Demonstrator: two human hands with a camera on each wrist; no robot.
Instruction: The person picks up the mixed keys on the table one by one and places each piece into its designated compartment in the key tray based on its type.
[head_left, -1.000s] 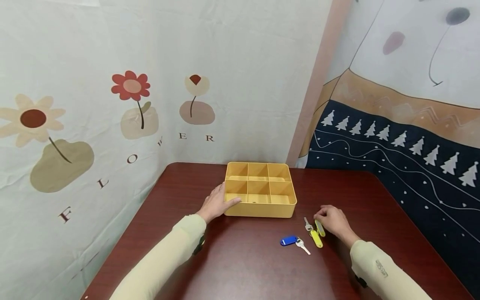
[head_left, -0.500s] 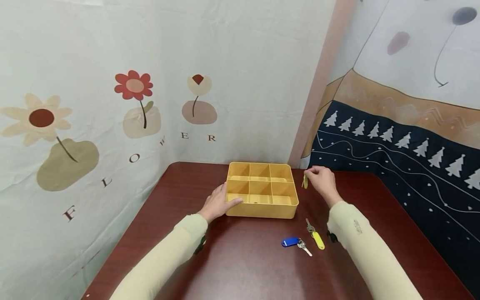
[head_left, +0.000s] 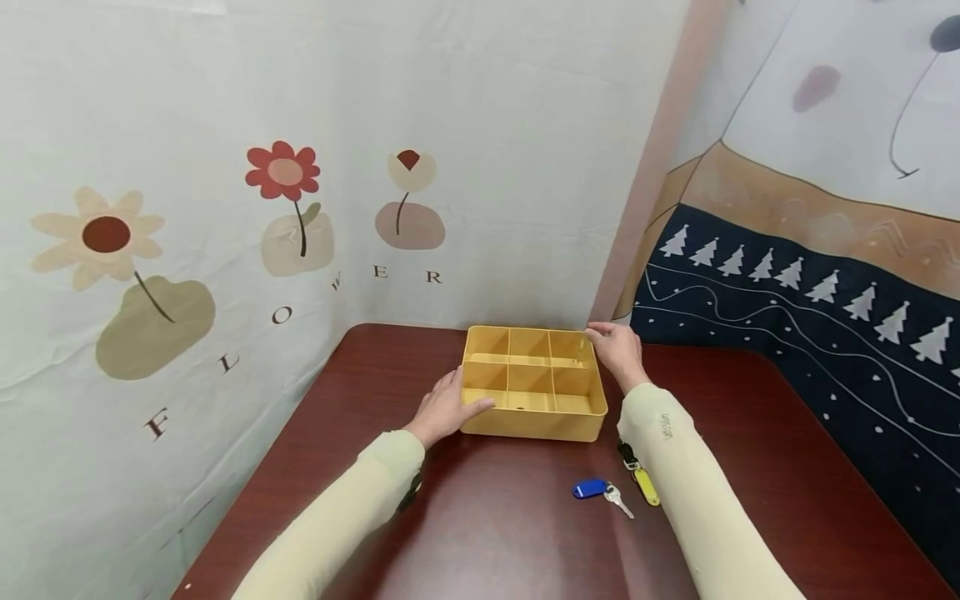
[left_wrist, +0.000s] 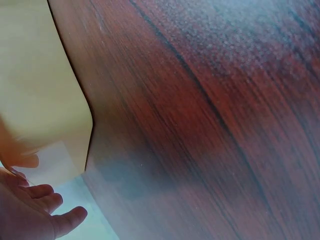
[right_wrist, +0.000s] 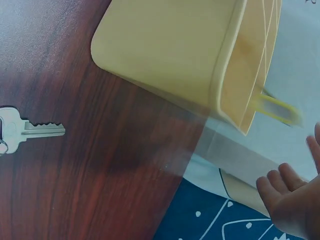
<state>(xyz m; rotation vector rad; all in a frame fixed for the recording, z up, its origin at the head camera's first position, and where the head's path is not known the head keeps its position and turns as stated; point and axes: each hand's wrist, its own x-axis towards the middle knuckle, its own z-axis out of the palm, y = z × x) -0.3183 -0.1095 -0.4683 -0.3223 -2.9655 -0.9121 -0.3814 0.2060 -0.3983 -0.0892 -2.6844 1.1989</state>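
A yellow six-compartment organizer box (head_left: 536, 425) stands on the table. My left hand (head_left: 442, 408) rests against its left side, fingers along the wall and thumb across the front rim; the left wrist view shows these fingers (left_wrist: 47, 200) fairly straight. My right hand (head_left: 617, 346) is at the back right corner, over the rim. Just below its fingertips, a yellow key tag with a key (head_left: 580, 353) is in the back right compartment's opening. In the right wrist view this yellow tag (right_wrist: 277, 110) is blurred, with a gap between it and the right hand (right_wrist: 290, 200).
In front of the box lie a blue key tag (head_left: 590, 488) with a silver key (head_left: 618, 500) and another yellow key tag (head_left: 646, 487), its key partly hidden by the right sleeve. Printed curtains (head_left: 517, 167) hang close behind the dark red table (head_left: 510, 517).
My right hand picked up one yellow key tag, carried it up and left to the box's back right corner, and let it go there. My left hand stays at the box.
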